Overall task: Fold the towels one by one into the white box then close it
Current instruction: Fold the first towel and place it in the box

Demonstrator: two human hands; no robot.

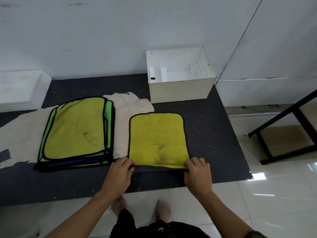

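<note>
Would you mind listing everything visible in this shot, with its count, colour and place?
single towel: one, yellow with black edging, spread flat on the dark surface in front of the person.
towel stack: several, exact count unclear, yellow on top with green and blue edges below, left of the single towel.
white box: one, white, open, at the far side behind the single towel.
dark surface: one, dark grey, under everything.
beige patch: one, beige, beneath and beside the stack.
black frame: one, black, on the tiled floor at right.
left hand: pinches the towel's near left corner.
right hand: pinches the near right corner.
</note>
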